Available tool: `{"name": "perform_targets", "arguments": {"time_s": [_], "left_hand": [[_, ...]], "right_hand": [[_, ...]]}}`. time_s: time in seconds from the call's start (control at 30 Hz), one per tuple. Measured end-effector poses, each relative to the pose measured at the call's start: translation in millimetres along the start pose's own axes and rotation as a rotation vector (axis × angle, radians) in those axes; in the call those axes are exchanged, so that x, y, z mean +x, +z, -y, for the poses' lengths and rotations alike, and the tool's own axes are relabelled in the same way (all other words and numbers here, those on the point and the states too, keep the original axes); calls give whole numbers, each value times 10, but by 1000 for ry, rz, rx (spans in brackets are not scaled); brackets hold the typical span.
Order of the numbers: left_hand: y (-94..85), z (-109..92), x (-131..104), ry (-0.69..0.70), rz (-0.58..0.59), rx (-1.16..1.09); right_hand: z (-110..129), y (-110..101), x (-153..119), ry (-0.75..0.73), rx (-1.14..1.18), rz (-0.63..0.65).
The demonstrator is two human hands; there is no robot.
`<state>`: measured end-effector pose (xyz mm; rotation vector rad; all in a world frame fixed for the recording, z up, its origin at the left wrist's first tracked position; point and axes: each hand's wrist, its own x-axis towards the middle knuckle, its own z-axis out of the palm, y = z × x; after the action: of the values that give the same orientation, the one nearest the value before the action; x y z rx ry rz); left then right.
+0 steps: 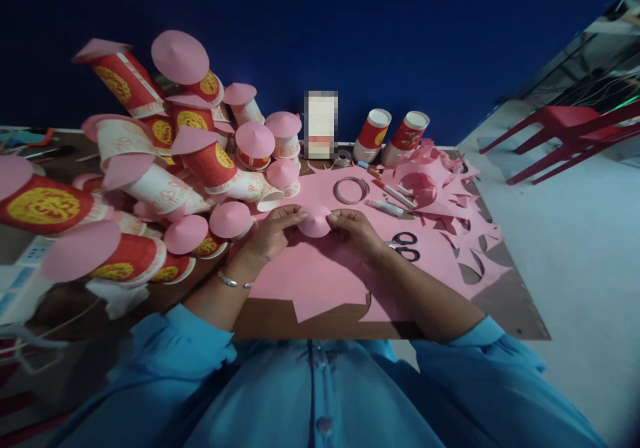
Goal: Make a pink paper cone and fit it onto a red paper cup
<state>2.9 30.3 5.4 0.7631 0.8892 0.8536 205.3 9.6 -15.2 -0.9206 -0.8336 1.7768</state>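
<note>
Between my two hands is a small pink paper cone (316, 221), its tip facing up toward me. My left hand (281, 230) pinches its left edge with thumb and fingers. On the opposite edge, my right hand (354, 229) grips the paper the same way. Beneath the cone lie sheets of pink paper (310, 281) with cut-out edges. A roll of clear tape (351, 191) rests on the paper beyond my right hand. Scissors with black handles (404, 247) lie to the right, their blades partly hidden by my right forearm.
Paper cups with pink cone tops (205, 161) crowd the table's left side. Two stacks of cups (373, 135) stand by the blue wall. Pens (395, 193) and pink paper scraps (470, 228) lie at right. A red stool (565, 128) is on the floor beyond.
</note>
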Motion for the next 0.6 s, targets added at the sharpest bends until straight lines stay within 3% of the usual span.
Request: {"name": "perform_targets", "arguments": {"time_s": [0.6], "left_hand": [[-21, 4, 11, -3, -4, -19]], "right_hand": [[-64, -9, 45, -71, 56, -43]]}}
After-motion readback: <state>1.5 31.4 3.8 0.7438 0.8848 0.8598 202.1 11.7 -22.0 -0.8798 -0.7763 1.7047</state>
